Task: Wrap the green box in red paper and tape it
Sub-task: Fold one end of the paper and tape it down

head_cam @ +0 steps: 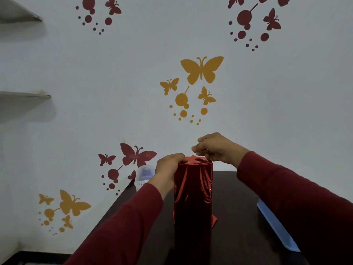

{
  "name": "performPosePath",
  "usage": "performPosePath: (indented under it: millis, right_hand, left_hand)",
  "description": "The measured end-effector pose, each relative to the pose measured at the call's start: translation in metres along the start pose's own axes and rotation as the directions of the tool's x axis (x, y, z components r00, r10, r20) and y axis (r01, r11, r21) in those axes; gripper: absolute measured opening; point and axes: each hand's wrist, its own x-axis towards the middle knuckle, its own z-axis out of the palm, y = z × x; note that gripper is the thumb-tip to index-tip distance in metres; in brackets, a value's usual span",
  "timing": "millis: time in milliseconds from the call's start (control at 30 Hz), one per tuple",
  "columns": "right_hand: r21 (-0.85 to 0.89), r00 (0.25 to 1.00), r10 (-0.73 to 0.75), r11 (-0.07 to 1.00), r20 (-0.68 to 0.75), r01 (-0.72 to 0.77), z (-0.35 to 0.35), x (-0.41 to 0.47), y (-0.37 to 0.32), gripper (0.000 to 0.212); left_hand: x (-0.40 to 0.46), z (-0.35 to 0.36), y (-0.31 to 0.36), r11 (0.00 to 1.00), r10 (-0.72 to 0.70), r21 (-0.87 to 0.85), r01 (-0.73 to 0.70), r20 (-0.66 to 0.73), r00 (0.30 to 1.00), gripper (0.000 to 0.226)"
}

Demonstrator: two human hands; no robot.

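The green box, fully hidden under red paper [193, 196], stands upright on the dark desk [236, 217]. The left hand [168, 165] clamps the top left corner in a closed grip, steadying it. The right hand [217, 148] pinches the paper's top flap, apparently to fold that end shut.

Left hand [169, 165] and right hand [215, 148] raised ahead, fingers curled and pinching

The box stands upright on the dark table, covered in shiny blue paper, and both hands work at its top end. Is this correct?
Not quite: the head view shows the paper is shiny red, not blue. The rest holds: the box stands upright on the dark table, with the left hand and right hand at its top end.
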Motion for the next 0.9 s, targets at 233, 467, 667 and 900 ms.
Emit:
performPosePath:
  millis: [233,467,667,900]
  right_hand:
    - [-0.155,0.998,0.040,0.987,-0.041,-0.046,0.003,0.014,-0.001,0.020]
    - [-0.210,0.996,0.051,0.976,-0.072,-0.065,0.004,0.021,0.002,0.020]
    - [-0.260,0.995,0.037,0.964,-0.088,-0.059,0.007,0.023,0.004,0.022]
    - [-0.378,0.993,0.030,0.923,-0.112,-0.071,0.010,0.027,0.001,0.027]
  left_hand:
    - [0.004,0.000,-0.002,1.000,0.011,-0.018,-0.010,0.011,1.000,0.010]
    - [0.008,-0.002,-0.004,1.000,0.005,-0.008,-0.005,0.015,1.000,0.010]
    - [0.013,-0.002,-0.007,1.000,0.009,0.001,-0.009,0.014,1.000,0.010]
    - [0.018,-0.002,-0.007,0.999,-0.035,-0.010,0.035,0.002,0.999,0.008]
